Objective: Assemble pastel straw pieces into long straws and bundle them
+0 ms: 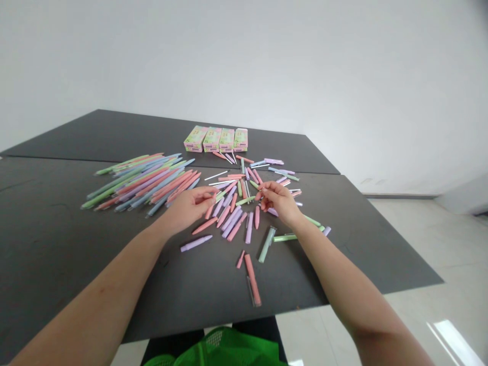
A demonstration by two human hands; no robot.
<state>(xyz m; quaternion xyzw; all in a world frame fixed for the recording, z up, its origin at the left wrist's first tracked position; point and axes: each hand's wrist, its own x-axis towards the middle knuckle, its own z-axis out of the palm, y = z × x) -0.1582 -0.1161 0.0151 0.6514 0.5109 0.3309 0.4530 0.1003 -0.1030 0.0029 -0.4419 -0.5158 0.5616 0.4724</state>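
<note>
My left hand (pixel 192 204) is closed in a pinch at the left edge of a spread of loose pen parts; what is between its fingertips, if anything, I cannot make out. Across the spread, my right hand (pixel 279 198) pinches a small pink pen part (pixel 259 195). Pink, purple and green pen barrels and tips lie between and below the hands, among them a purple barrel (pixel 249 227) and a pink tip (pixel 257 217). Thin white refills (pixel 217 175) lie just beyond. Nearer me are a pink barrel with a clip (pixel 252 279) and a grey-green one (pixel 267 244).
Left of the loose parts is a big pile of whole pens (pixel 143 183) in pink, green, blue and purple. Several small pink-and-green boxes (pixel 195 140) stand in a row behind. The dark table (pixel 183 305) has its front edge close to my body.
</note>
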